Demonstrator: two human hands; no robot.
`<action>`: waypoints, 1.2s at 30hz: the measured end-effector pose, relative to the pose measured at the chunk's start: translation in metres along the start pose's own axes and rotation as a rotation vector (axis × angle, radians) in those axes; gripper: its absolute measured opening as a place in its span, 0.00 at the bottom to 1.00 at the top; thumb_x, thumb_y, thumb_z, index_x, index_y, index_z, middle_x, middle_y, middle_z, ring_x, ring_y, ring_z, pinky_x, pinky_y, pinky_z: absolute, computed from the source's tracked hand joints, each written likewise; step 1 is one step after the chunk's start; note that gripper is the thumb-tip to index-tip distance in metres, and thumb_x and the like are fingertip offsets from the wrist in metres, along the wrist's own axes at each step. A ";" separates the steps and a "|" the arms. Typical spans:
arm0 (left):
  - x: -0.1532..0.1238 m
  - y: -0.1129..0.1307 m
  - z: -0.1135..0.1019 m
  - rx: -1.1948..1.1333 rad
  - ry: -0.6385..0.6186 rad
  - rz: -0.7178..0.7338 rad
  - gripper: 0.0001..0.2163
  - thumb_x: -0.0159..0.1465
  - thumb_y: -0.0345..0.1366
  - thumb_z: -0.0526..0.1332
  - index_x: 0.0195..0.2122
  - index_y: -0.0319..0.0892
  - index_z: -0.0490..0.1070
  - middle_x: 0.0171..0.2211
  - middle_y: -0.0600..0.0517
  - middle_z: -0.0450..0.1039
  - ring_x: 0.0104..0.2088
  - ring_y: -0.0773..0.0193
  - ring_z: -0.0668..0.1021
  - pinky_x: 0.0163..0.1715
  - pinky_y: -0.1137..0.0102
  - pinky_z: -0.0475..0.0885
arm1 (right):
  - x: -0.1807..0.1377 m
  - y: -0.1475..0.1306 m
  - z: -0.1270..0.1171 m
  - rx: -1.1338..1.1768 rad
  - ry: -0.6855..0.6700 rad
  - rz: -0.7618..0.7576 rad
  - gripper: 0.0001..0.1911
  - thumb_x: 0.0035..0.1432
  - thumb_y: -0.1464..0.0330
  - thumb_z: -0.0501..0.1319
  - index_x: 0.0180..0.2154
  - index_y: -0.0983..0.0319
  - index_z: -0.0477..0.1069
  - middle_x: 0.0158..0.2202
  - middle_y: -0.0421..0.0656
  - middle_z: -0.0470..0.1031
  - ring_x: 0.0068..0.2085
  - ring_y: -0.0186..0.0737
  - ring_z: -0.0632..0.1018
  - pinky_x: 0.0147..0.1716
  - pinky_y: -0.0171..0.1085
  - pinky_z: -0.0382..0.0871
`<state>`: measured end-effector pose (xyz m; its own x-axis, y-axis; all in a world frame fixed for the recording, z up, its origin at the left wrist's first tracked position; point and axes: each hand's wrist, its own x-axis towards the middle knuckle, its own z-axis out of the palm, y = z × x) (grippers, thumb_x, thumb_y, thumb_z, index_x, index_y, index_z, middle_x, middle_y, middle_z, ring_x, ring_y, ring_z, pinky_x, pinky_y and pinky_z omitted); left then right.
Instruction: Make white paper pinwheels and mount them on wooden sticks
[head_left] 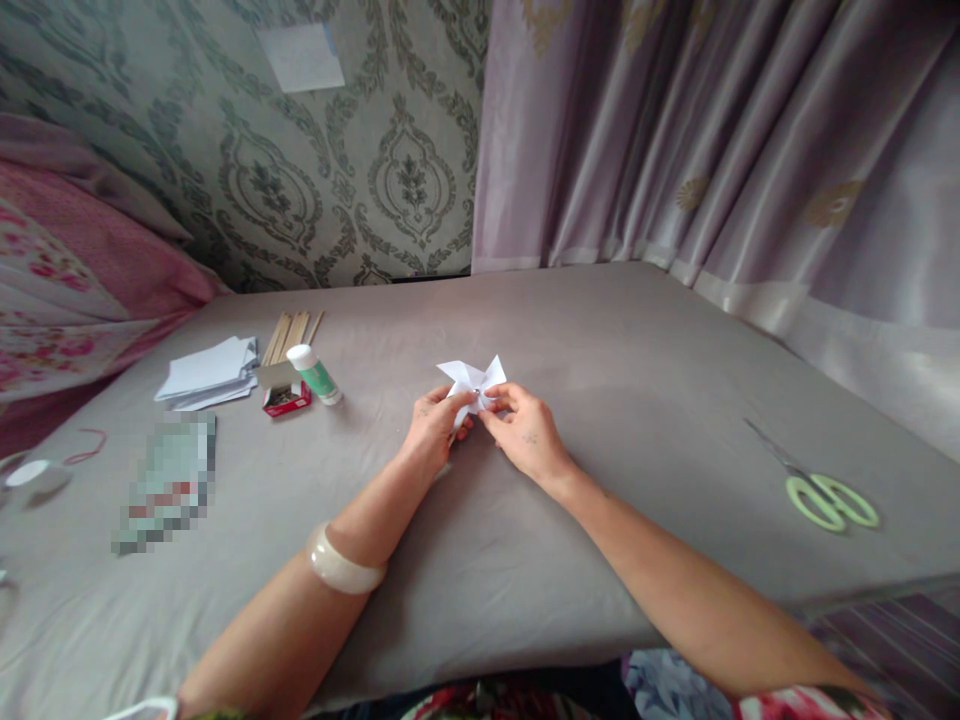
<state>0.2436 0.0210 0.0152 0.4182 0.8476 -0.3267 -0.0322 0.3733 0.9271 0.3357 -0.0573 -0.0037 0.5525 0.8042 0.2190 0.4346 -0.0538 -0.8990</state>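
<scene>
Between my two hands, just above the middle of the covered table, is a white paper pinwheel (470,376) with pointed blades. A small shiny pin head shows at its centre. My left hand (441,415) is closed on the pinwheel's left side, thumb near the centre. From the right, my right hand (523,425) pinches the paper beside the pin with thumb and forefinger. The back of the pinwheel and the fingers under it are mostly hidden. A pale sliver, perhaps a stick end, shows below my left hand.
Left of my hands stand a glue stick (318,376) and an open red box (286,398) of small metal pieces. Behind them lie wooden sticks (289,337) and stacked white paper (206,370). A blurred packet (171,480) lies nearer. Green-handled scissors (821,495) rest far right.
</scene>
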 end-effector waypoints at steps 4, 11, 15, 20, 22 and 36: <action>0.000 -0.001 0.000 0.000 -0.020 0.017 0.08 0.45 0.32 0.65 0.27 0.37 0.71 0.15 0.57 0.66 0.13 0.74 0.65 0.12 0.76 0.55 | 0.002 0.003 0.002 0.107 0.022 0.040 0.08 0.51 0.69 0.61 0.37 0.61 0.71 0.31 0.42 0.77 0.29 0.36 0.77 0.29 0.33 0.72; 0.004 -0.003 -0.002 0.008 -0.023 0.014 0.09 0.45 0.33 0.66 0.28 0.37 0.72 0.15 0.57 0.65 0.12 0.74 0.65 0.12 0.76 0.55 | 0.000 0.001 -0.001 0.000 -0.012 -0.017 0.08 0.51 0.69 0.62 0.37 0.61 0.72 0.34 0.42 0.77 0.28 0.34 0.76 0.31 0.34 0.71; 0.002 -0.004 -0.001 0.010 -0.048 0.015 0.08 0.45 0.32 0.66 0.28 0.37 0.71 0.15 0.57 0.66 0.13 0.74 0.65 0.12 0.76 0.55 | -0.001 -0.002 -0.001 -0.112 0.058 -0.038 0.08 0.51 0.70 0.63 0.37 0.60 0.73 0.33 0.43 0.78 0.29 0.36 0.77 0.33 0.35 0.70; 0.001 -0.003 0.000 0.030 -0.051 0.023 0.08 0.46 0.32 0.66 0.27 0.37 0.72 0.15 0.57 0.66 0.12 0.74 0.65 0.12 0.76 0.55 | -0.003 -0.006 -0.004 -0.220 0.077 -0.095 0.09 0.52 0.69 0.63 0.38 0.60 0.73 0.32 0.43 0.78 0.30 0.38 0.77 0.34 0.36 0.69; 0.001 -0.003 0.000 0.017 -0.033 0.015 0.08 0.46 0.33 0.66 0.27 0.37 0.72 0.15 0.57 0.67 0.13 0.74 0.66 0.12 0.76 0.55 | 0.000 -0.006 -0.009 -0.202 0.089 -0.122 0.09 0.51 0.67 0.63 0.37 0.61 0.73 0.32 0.44 0.78 0.31 0.39 0.77 0.34 0.36 0.69; 0.000 0.001 -0.003 -0.010 -0.065 -0.030 0.09 0.45 0.30 0.66 0.29 0.37 0.72 0.17 0.55 0.69 0.14 0.73 0.67 0.11 0.77 0.54 | 0.022 0.012 -0.035 -0.169 -0.110 -0.107 0.16 0.58 0.71 0.53 0.47 0.58 0.72 0.35 0.42 0.77 0.29 0.34 0.75 0.32 0.33 0.69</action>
<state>0.2409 0.0222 0.0153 0.4769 0.8098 -0.3418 -0.0273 0.4024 0.9151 0.3779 -0.0610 0.0038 0.4203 0.8698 0.2585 0.6046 -0.0560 -0.7945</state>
